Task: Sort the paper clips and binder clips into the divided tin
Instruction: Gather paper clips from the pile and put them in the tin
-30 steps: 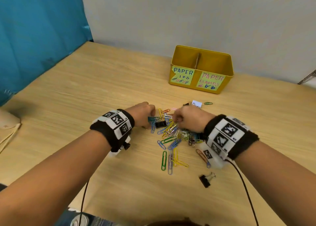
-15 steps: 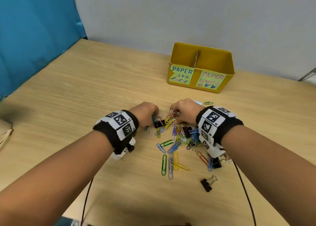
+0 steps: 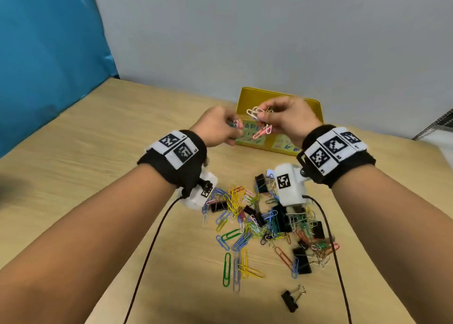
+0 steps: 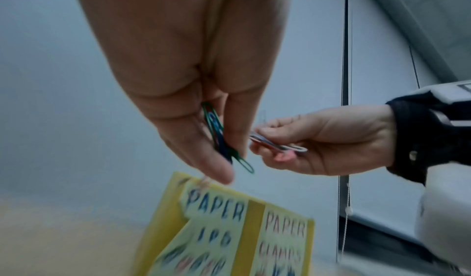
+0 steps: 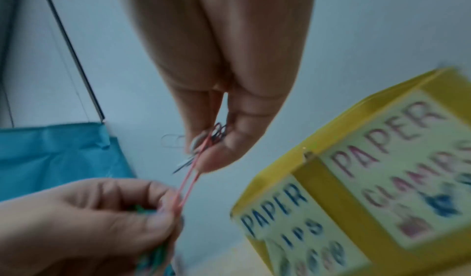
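Observation:
Both hands are raised in front of the yellow divided tin (image 3: 277, 97), which carries two paper labels, "PAPER ..IPS" and "PAPER CLAMPS" (image 4: 282, 238). My left hand (image 3: 220, 130) pinches a bunch of green and blue paper clips (image 4: 221, 139). My right hand (image 3: 282, 117) pinches several white, pink and dark paper clips (image 3: 259, 121), one pink clip (image 5: 188, 181) dangling down. The two hands are close together. A pile of coloured paper clips and black binder clips (image 3: 267, 220) lies on the wooden table (image 3: 85, 176) below my wrists.
A lone black binder clip (image 3: 290, 299) lies nearest me. Blue sheeting (image 3: 49, 54) hangs at the left and a grey wall stands behind the tin. Cables (image 3: 152, 250) run from both wrist cameras across the table.
Both hands have lifted off the pile with paper clips in their fingers and moved up and forward to the front of the tin. The head view has tilted up.

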`<action>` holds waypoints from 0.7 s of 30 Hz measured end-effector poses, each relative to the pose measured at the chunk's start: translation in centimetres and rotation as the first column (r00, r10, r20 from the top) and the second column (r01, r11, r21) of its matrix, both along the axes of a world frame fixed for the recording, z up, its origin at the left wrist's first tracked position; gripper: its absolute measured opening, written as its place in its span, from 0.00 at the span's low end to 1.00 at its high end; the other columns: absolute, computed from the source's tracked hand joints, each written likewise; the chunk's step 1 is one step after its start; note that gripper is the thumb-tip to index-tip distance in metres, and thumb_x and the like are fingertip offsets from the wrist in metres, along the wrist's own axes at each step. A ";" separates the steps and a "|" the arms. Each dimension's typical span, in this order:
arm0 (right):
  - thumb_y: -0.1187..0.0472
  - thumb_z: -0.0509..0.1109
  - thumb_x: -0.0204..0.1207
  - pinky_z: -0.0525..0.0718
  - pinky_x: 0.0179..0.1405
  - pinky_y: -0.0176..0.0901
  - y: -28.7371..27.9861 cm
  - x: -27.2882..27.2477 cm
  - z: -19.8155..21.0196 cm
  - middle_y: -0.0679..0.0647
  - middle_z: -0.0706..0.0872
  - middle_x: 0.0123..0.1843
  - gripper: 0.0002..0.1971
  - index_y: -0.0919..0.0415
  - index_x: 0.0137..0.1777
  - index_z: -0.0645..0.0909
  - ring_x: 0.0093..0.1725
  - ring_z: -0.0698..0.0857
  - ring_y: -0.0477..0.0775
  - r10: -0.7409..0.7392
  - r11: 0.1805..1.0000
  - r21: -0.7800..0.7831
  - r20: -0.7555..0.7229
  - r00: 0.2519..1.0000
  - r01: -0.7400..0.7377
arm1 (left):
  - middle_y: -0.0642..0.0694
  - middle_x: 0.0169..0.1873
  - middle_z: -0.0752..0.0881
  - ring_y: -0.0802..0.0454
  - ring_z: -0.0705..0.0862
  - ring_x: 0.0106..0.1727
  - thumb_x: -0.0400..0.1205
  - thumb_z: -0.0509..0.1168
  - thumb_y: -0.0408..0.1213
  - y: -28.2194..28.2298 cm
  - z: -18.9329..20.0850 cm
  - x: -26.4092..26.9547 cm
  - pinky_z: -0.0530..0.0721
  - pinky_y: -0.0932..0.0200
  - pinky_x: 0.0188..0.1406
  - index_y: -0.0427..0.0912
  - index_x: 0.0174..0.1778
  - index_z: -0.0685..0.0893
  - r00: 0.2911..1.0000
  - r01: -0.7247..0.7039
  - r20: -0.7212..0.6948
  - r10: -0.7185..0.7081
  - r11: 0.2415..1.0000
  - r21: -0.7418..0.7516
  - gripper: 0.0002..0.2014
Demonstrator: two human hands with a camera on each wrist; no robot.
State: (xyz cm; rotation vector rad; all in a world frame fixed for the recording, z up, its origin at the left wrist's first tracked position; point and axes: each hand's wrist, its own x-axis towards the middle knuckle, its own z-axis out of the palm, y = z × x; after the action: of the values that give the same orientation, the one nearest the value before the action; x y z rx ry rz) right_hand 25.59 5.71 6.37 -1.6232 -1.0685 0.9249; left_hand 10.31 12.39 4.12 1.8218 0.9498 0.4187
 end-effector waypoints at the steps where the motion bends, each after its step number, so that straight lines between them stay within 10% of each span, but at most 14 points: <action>1: 0.76 0.70 0.73 0.83 0.19 0.30 1.1 0.3 0.6 0.49 0.84 0.28 0.13 0.58 0.34 0.80 0.20 0.83 0.38 -0.079 0.996 0.047 -0.009 0.997 0.079 | 0.45 0.33 0.80 0.49 0.84 0.31 0.76 0.66 0.23 0.7 0.7 1.2 0.89 0.53 0.44 0.45 0.30 0.77 0.997 -0.057 0.054 0.056 0.998 0.008 0.14; 7: 0.65 0.70 0.75 0.87 0.47 0.46 5.9 1.4 -0.2 0.58 0.90 0.48 0.08 0.62 0.52 0.87 0.40 0.87 0.53 -0.349 0.930 0.024 0.370 0.861 0.366 | 0.34 0.50 0.88 0.38 0.87 0.54 0.79 0.64 0.33 3.2 1.7 6.6 0.85 0.51 0.56 0.39 0.46 0.85 0.970 -0.240 0.014 0.242 0.954 0.178 0.06; 11: 0.63 0.62 0.80 0.78 0.65 0.42 5.9 1.6 -0.9 0.58 0.86 0.64 0.15 0.59 0.63 0.83 0.64 0.83 0.58 -0.152 0.957 -0.133 0.527 0.836 0.257 | 0.39 0.67 0.81 0.42 0.78 0.68 0.84 0.57 0.43 3.8 0.5 6.3 0.75 0.50 0.70 0.39 0.67 0.79 0.971 -0.005 -0.235 0.053 0.980 0.201 0.19; 15: 0.67 0.60 0.79 0.78 0.63 0.41 2.5 0.2 -1.2 0.56 0.87 0.61 0.15 0.58 0.59 0.85 0.61 0.84 0.55 -0.131 0.990 0.044 0.640 0.758 0.134 | 0.39 0.64 0.76 0.42 0.76 0.66 0.80 0.62 0.37 2.4 -1.5 2.5 0.74 0.47 0.71 0.44 0.60 0.82 0.971 -0.116 -0.158 0.180 0.930 0.349 0.13; 18: 0.64 0.63 0.78 0.77 0.57 0.39 -0.5 -2.2 -2.6 0.56 0.87 0.59 0.12 0.58 0.57 0.85 0.56 0.84 0.54 0.230 0.973 -0.184 0.717 0.657 -0.140 | 0.37 0.62 0.73 0.38 0.77 0.64 0.78 0.63 0.38 -0.2 -3.3 -0.1 0.75 0.49 0.69 0.45 0.59 0.81 0.930 0.058 -0.367 0.028 0.973 0.222 0.13; 21: 0.54 0.68 0.75 0.76 0.52 0.40 -2.7 -4.5 -4.5 0.58 0.83 0.61 0.21 0.57 0.68 0.78 0.56 0.81 0.55 0.699 0.711 -0.626 0.582 0.416 -0.319 | 0.35 0.65 0.72 0.35 0.75 0.66 0.77 0.63 0.51 -2.3 -4.3 -1.6 0.75 0.44 0.69 0.48 0.70 0.74 0.670 0.312 -0.714 -0.202 0.950 0.023 0.25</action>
State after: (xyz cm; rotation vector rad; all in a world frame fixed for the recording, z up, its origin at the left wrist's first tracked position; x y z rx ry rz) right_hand 21.10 2.98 1.85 -2.2073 -2.2691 0.8466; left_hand 8.70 10.06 -0.14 2.2654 1.1530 -0.4607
